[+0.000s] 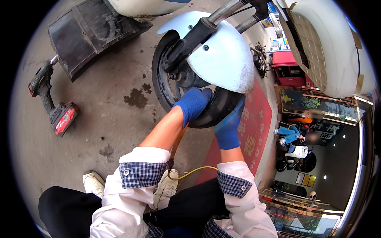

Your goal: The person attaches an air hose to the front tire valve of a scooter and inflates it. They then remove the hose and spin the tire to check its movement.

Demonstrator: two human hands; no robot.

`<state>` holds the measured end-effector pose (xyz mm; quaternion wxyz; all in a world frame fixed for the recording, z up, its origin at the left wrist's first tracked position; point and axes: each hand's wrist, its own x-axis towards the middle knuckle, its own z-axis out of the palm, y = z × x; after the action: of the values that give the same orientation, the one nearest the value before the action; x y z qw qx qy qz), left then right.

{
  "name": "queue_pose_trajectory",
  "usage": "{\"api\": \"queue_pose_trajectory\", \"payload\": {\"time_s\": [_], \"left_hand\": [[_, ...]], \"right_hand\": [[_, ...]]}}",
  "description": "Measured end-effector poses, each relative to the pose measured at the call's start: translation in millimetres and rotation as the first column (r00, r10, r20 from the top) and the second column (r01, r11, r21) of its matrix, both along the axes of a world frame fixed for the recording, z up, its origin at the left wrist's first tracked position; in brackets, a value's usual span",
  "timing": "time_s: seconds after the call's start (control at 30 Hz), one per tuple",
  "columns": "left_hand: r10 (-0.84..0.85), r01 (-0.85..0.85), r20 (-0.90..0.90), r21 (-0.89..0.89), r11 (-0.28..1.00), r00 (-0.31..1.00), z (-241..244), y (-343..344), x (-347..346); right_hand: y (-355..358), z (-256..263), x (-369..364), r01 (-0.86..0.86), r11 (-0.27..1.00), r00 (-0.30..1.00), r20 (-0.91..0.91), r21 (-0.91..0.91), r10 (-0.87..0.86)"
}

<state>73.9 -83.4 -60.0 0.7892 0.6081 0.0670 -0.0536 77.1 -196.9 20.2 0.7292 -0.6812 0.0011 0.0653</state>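
Observation:
My left hand (195, 102), in a blue knit glove, is curled at the inner rim of a scooter's front wheel. Its fingertips are hidden, so what they hold is unclear. On the other side, my right hand (229, 126), gloved alike, grips the black tyre (205, 119), its fingers reaching up beneath the fender's edge. The pale blue front fender (226, 59) covers the upper wheel beside a black fork leg (190, 44). From near my left wrist an orange hose (178, 142) runs down to a dark fitting joined to a yellow hose (196, 169).
A cordless impact wrench (46, 89) with a red battery lies left, its socket touching a black panel (89, 32). A red mat (253, 131) bearing writing lies right. Further right are a cream scooter body (324, 44), a red cabinet (287, 68) and a person (293, 134) beside a parked scooter (297, 153).

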Motion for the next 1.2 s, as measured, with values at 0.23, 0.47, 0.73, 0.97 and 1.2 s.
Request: {"api": "queue_pose_trajectory", "payload": {"time_s": [0.23, 0.47, 0.73, 0.97, 1.2], "left_hand": [[0.040, -0.039, -0.046, 0.033, 0.999, 0.998, -2, -2, -7], [-0.025, 0.028, -0.039, 0.087, 0.996, 0.999, 2, 2, -6], [-0.009, 0.005, -0.099, -0.038, 0.999, 0.995, -1, -1, -1], [0.023, -0.046, -0.188, -0.118, 0.992, 0.982, -4, -6, 2], [0.054, -0.051, 0.019, -0.124, 0.991, 0.998, -8, -10, 3]], "right_hand": [[-1, -10, -4, 0.028, 0.998, 1.000, 0.005, 0.061, -0.028], [13, -1, -8, 0.107, 0.994, 0.994, -0.002, 0.038, -0.107], [1, -7, 2, 0.069, 0.995, 0.998, -0.014, 0.071, -0.068], [0, -8, 2, 0.083, 0.988, 0.995, -0.068, 0.133, -0.075], [-14, -13, 8, 0.146, 0.988, 0.989, 0.020, -0.049, -0.145]]}}
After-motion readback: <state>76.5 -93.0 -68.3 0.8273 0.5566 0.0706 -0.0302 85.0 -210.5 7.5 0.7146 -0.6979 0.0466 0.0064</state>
